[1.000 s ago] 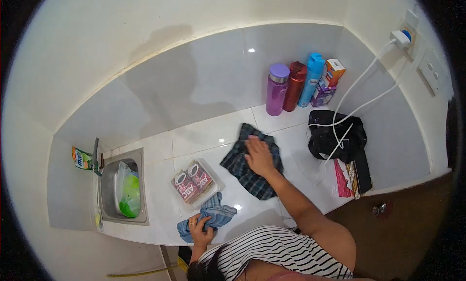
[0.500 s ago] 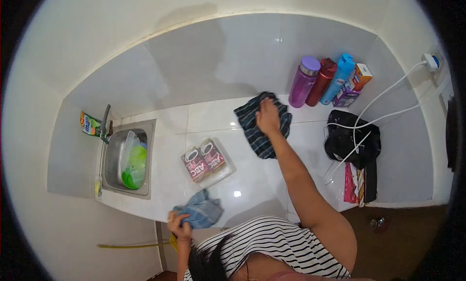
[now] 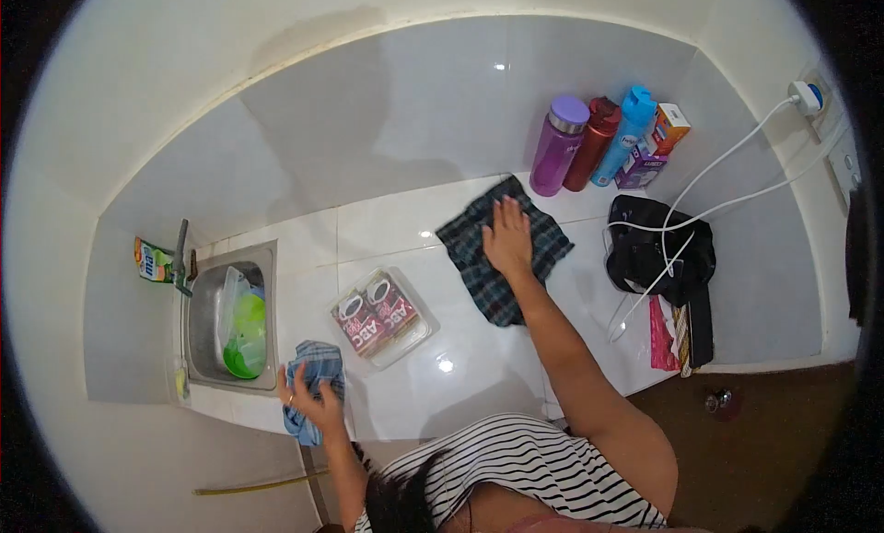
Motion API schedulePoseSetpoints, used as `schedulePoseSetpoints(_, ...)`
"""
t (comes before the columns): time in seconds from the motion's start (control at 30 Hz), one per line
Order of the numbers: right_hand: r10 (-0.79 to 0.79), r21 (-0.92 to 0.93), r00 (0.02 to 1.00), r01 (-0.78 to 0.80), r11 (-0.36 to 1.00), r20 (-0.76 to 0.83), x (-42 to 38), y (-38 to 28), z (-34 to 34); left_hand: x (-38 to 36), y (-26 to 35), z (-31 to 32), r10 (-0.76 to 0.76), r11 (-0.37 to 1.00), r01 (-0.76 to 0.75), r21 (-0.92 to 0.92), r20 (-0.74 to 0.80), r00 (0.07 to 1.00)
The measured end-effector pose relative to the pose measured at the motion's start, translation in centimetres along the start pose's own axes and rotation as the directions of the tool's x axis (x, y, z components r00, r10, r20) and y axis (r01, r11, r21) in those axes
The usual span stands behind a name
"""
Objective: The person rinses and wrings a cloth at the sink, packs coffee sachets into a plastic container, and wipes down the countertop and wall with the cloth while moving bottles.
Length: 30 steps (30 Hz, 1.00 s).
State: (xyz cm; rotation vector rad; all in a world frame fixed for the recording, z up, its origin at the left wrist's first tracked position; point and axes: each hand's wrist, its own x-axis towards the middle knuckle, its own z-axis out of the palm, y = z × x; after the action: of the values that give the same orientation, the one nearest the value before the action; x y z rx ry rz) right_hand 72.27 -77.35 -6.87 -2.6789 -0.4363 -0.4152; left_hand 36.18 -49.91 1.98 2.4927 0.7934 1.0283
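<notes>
My right hand (image 3: 509, 238) lies flat with fingers spread on a dark plaid cloth (image 3: 479, 275), which is laid out on the white tiled counter. Over at the front left edge, my left hand (image 3: 313, 406) rests with its fingers apart on a blue checked cloth (image 3: 318, 358), partly covering it. Between the two cloths stands a clear plastic container (image 3: 425, 328) holding ABC coffee packs (image 3: 376, 317).
A steel sink (image 3: 273, 303) with green and clear plasticware (image 3: 247, 335) is on the left. Purple (image 3: 557, 151), red (image 3: 591, 146) and blue (image 3: 628, 132) bottles line the back right. A black bag (image 3: 645, 247) and white cords (image 3: 727, 201) lie at the right.
My left hand has moved left with the blue cloth, and its fingers have spread. The dark cloth is now more spread out under my flat right hand. The view has shifted slightly.
</notes>
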Motion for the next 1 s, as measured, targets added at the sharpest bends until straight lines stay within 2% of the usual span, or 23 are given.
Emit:
schedulePoseSetpoints(0.07, -0.079, 0.033, 0.997, 0.079, 0.996, 0.000, 1.3, -2.9, 1.3, 2.0, 3.5, 1.3, 0.054, 0.993, -0.049, -0.107, 0.050, 0.997)
schedulePoseSetpoints(0.13, -0.171, 0.115, 0.985, 0.167, 0.979, 0.024, 1.3, -5.7, 1.4, 3.9, 6.1, 3.0, 0.173, 0.978, -0.158, -0.134, 0.109, 0.979)
schedulePoseSetpoints(0.23, -0.374, 0.345, 0.921, 0.319, 0.883, 0.106, -3.6, -7.1, -0.3, 6.0, 9.4, 6.1, 0.265, 0.947, -0.217, -0.237, 0.193, 0.945)
schedulePoseSetpoints(0.27, -0.419, 0.366, 0.900, 0.352, 0.861, 0.120, -6.0, -6.7, -2.1, 6.2, 10.3, 7.3, 0.282, 0.933, -0.214, -0.288, 0.220, 0.934)
schedulePoseSetpoints(0.3, -0.406, 0.411, 0.908, 0.333, 0.849, 0.103, -8.2, -5.6, -3.3, 6.4, 11.5, 8.0, 0.296, 0.922, -0.217, -0.321, 0.224, 0.928)
schedulePoseSetpoints(0.33, -0.336, 0.391, 0.924, 0.245, 0.887, 0.183, -9.5, -4.6, -5.5, 6.4, 11.8, 8.9, 0.332, 0.914, -0.250, -0.321, 0.235, 0.914)
schedulePoseSetpoints(0.4, -0.112, 0.239, 0.973, 0.063, 0.969, 0.201, -10.5, -0.3, -6.3, 6.2, 12.6, 10.0, 0.378, 0.888, -0.282, -0.363, 0.228, 0.897)
schedulePoseSetpoints(0.43, 0.009, 0.117, 0.992, -0.024, 0.993, 0.129, -10.3, 2.3, -6.0, 6.3, 13.2, 10.6, 0.395, 0.880, -0.292, -0.375, 0.234, 0.889)
schedulePoseSetpoints(0.5, 0.170, 0.023, 0.985, -0.169, 0.985, -0.038, -7.9, 6.0, -7.2, 6.9, 14.5, 11.5, 0.397, 0.857, -0.231, -0.460, 0.307, 0.865)
schedulePoseSetpoints(0.6, 0.303, -0.041, 0.944, -0.311, 0.950, -0.133, -3.7, 7.0, -5.3, 9.9, 20.6, 12.9, 0.554, 0.745, -0.289, -0.601, 0.316, 0.770)
schedulePoseSetpoints(0.67, 0.270, -0.043, 0.959, -0.274, 0.961, -0.084, -3.3, 4.8, -4.8, 12.3, 26.4, 14.3, 0.714, 0.623, -0.443, -0.645, 0.238, 0.658)
schedulePoseSetpoints(0.73, 0.125, 0.026, 0.991, -0.127, 0.992, 0.052, -4.7, 2.8, -5.5, 14.4, 32.1, 16.6, 0.805, 0.512, -0.536, -0.672, 0.156, 0.573)
schedulePoseSetpoints(0.8, -0.019, 0.140, 0.996, 0.006, 0.990, 0.086, -7.1, 2.1, -5.8, 16.0, 37.4, 19.7, 0.835, 0.444, -0.591, -0.674, 0.071, 0.546)
schedulePoseSetpoints(0.9, -0.031, 0.209, 0.993, 0.007, 0.978, 0.110, -9.9, 2.9, -7.4, 17.9, 42.7, 24.3, 0.838, 0.445, -0.666, -0.599, 0.016, 0.545)
schedulePoseSetpoints(0.97, -0.023, 0.212, 0.997, 0.006, 0.977, 0.079, -10.6, 3.4, -7.4, 18.3, 44.5, 26.5, 0.802, 0.563, -0.605, -0.563, 0.197, 0.564)
schedulePoseSetpoints(1.0, -0.013, 0.208, 0.997, -0.003, 0.978, 0.076, -10.6, 3.4, -7.6, 18.6, 45.1, 27.1, 0.803, 0.562, -0.608, -0.561, 0.194, 0.563)
